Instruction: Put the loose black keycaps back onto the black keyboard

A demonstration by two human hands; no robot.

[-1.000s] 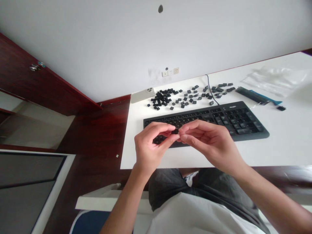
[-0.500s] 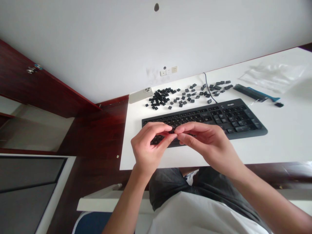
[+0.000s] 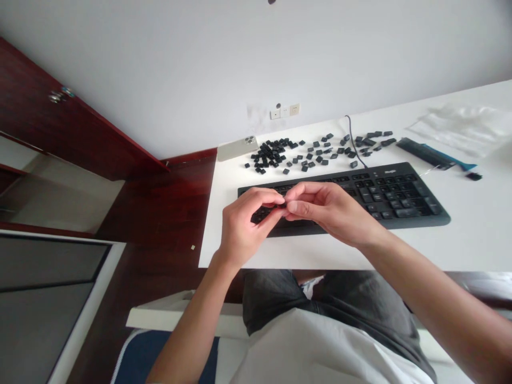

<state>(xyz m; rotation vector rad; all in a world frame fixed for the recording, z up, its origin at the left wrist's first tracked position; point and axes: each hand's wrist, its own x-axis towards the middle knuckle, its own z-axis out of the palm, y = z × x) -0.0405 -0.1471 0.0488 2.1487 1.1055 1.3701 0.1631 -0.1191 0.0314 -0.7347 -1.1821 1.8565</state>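
My left hand (image 3: 248,221) and my right hand (image 3: 330,208) meet fingertip to fingertip above a black keyboard (image 3: 434,216). Both are closed in a pinch on a small black keycap (image 3: 282,205), mostly covered by the fingers. The keyboard lies slightly slanted on a white table (image 3: 340,250). Its right part carries keycaps; on the left, much of it bare of caps, my hands hide some of the surface. Behind it a dense pile of loose black keycaps (image 3: 271,153) lies at the left, with more keycaps (image 3: 320,152) scattered rightward.
A phone (image 3: 237,149) lies at the table's back left corner. The keyboard cable (image 3: 352,136) runs back toward the wall. To the right are a black-and-blue brush (image 3: 432,153) and a crumpled clear plastic bag (image 3: 456,125). Wall sockets (image 3: 285,111) sit behind the table.
The view has shifted a little. Both hands, still pinched together, sit slightly higher over the keyboard, and the right fingers have closed in nearer the left fingertips.
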